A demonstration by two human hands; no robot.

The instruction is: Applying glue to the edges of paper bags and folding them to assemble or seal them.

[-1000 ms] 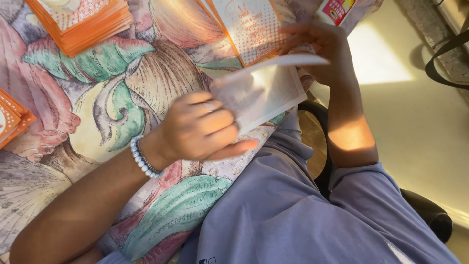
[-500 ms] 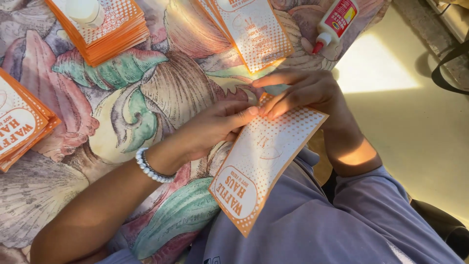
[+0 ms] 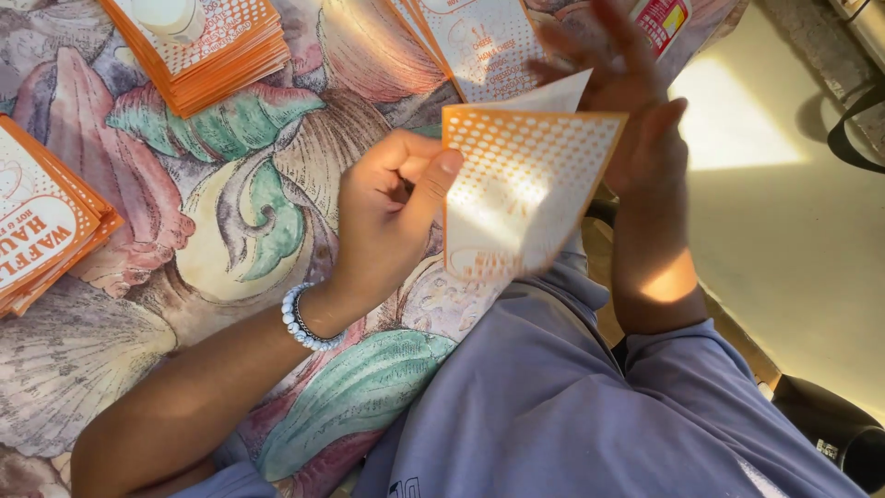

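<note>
Holding an orange-and-white dotted paper bag (image 3: 525, 189) upright above the lap, between both hands and just off the table edge. Left hand (image 3: 392, 217) closed on the bag's left edge, thumb pressed against the front near the top corner, other fingers curled behind, apparently to steady that side. Right hand (image 3: 636, 129) behind the bag's right side, fingers spread and blurred, palm against the back (whether gripping or merely propping: cannot tell), likely keeping the sheet flat and facing the light. White inner flap showing at the top, so probably opened or folded slightly there. Beaded bracelet (image 3: 309, 323) on the left wrist. Further out, shell-patterned tablecloth (image 3: 221, 221) under everything; another flat bag (image 3: 479, 41) lying on it just beyond the held one. Orange stack (image 3: 198, 51) at upper left, weighted by a small white cylinder (image 3: 171, 14), presumably against sliding. Second stack (image 3: 46, 221) at the left edge, well apart. Red-labelled tube (image 3: 664, 18) near the top, half hidden behind the right hand. Sunlit floor (image 3: 765, 175) to the right.
</note>
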